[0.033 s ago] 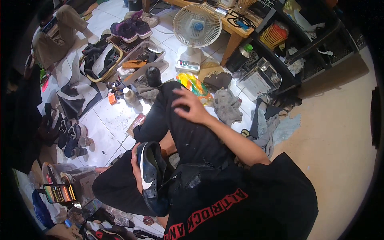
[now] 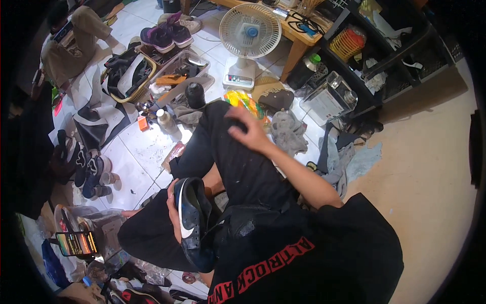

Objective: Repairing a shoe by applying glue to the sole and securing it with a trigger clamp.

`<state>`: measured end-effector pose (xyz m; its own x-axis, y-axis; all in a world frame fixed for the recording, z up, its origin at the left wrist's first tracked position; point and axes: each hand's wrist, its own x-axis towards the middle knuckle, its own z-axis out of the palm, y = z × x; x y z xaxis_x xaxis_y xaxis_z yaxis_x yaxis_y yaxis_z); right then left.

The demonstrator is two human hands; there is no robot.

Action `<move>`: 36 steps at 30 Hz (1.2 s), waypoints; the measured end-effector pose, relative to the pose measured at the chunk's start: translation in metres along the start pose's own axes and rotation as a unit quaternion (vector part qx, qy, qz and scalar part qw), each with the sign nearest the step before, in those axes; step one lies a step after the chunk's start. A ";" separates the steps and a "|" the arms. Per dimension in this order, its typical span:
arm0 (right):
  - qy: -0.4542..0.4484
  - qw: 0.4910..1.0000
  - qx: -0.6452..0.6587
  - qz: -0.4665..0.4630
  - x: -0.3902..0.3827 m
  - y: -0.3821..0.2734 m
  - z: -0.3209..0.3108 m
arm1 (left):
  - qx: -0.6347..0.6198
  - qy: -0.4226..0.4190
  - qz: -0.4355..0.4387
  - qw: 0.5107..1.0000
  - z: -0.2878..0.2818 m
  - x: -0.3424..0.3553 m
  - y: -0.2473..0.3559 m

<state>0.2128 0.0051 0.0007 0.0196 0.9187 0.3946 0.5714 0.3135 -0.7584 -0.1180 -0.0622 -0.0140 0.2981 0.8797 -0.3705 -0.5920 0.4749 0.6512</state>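
Note:
In my left hand (image 2: pixel 174 209) is a dark blue sneaker (image 2: pixel 189 223) with a white side mark, held upright against my lap. The fingers lie along its outer side, and its opening shows without laces. The rest of that hand is hidden behind the shoe and my leg. My right hand (image 2: pixel 249 134) is over my raised knee in black trousers (image 2: pixel 228 157), its fingers apart and slightly blurred, with nothing in them. Whether it touches the knee, I cannot tell. Beyond the knee lie a yellow and orange plastic packet (image 2: pixel 243 103) and a crumpled grey cloth (image 2: pixel 289 133).
A table fan (image 2: pixel 250 38) stands ahead, near a wooden table (image 2: pixel 298 48). Baskets (image 2: pixel 152 68), a dark bottle (image 2: pixel 195 95) and a white bottle (image 2: pixel 163 119) are ahead left. A clear rectangular container (image 2: pixel 331 99) stands right. A phone (image 2: pixel 77 243) and several shoes (image 2: pixel 93 175) are left. Another person (image 2: pixel 83 38) sits far left.
My right hand has shifted slightly to the right over the knee, its fingers moving. The sneaker stays in my left hand.

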 end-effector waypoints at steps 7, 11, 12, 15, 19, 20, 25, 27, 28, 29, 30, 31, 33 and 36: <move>0.353 0.843 -0.235 0.330 -0.088 0.138 -0.159 | 0.072 -0.015 0.034 0.997 0.013 0.006 0.001; 0.306 0.843 -0.286 0.337 -0.106 0.140 -0.178 | 0.045 -0.004 0.017 0.999 0.005 0.003 0.000; 0.299 0.843 -0.291 0.338 -0.106 0.135 -0.180 | 0.059 -0.008 0.025 0.998 0.007 0.004 0.000; 0.293 0.840 -0.320 0.326 -0.098 0.126 -0.186 | 0.122 -0.015 0.055 0.991 0.017 0.005 -0.002; 0.299 0.828 -0.310 0.359 -0.078 0.127 -0.175 | 0.043 0.016 0.002 0.999 -0.005 0.012 0.002; 0.303 0.834 -0.312 0.339 -0.069 0.131 -0.158 | 0.046 0.027 0.025 0.998 -0.001 0.002 0.018; 0.329 0.757 -0.521 0.216 -0.156 0.234 -0.243 | 0.218 -0.007 0.090 0.972 0.057 -0.007 0.037; 0.285 0.645 -0.561 0.434 -0.174 0.248 -0.293 | 0.102 -0.057 0.088 0.989 0.033 0.008 0.012; 0.357 0.738 -0.478 0.315 -0.176 0.275 -0.272 | 0.053 -0.054 0.064 0.995 0.013 0.002 0.007; 0.382 0.797 -0.193 0.426 -0.150 0.251 -0.198 | 0.128 -0.012 0.087 0.988 -0.007 -0.005 0.006; 0.382 0.786 -0.136 0.466 -0.125 0.221 -0.185 | 0.128 0.002 0.092 0.988 -0.009 -0.014 0.002; 0.397 0.820 -0.175 0.372 -0.115 0.207 -0.177 | 0.123 -0.005 0.091 0.988 -0.006 -0.012 0.003; 0.299 0.925 -0.083 0.218 -0.078 0.161 -0.145 | 0.128 -0.009 0.118 0.985 -0.004 -0.007 0.008; -0.009 0.985 0.111 0.130 -0.004 -0.050 -0.025 | 0.056 -0.028 0.067 0.996 -0.002 -0.008 0.007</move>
<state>0.2047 -0.0202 0.0500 0.1258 0.9784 0.1639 0.3564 0.1097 -0.9279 -0.1259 -0.0660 -0.0072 0.2658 0.9336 -0.2402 -0.5424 0.3509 0.7633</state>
